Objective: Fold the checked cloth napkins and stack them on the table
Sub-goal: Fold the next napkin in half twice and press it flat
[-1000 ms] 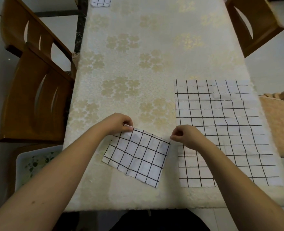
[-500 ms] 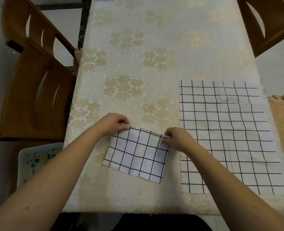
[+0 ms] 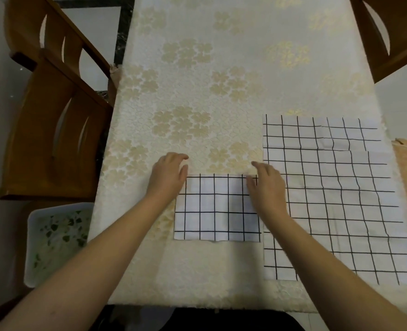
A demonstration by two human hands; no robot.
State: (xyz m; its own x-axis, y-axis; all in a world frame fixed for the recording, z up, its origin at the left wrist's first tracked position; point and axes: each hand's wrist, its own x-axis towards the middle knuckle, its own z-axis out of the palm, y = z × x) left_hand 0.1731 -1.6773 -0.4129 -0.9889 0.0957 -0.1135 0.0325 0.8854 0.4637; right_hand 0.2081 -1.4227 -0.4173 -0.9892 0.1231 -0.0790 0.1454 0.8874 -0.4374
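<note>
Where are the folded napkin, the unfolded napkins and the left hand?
folded napkin [image 3: 218, 211]: head view, middle of its top layer.
unfolded napkins [image 3: 341, 206]: head view, centre of the upper sheet.
left hand [image 3: 169, 175]: head view, back of the hand.

Wooden chairs [image 3: 51, 130] stand left of the table [image 3: 221, 68], another chair [image 3: 393, 32] far right; a leaf-patterned tray [image 3: 56, 237] sits below.
</note>
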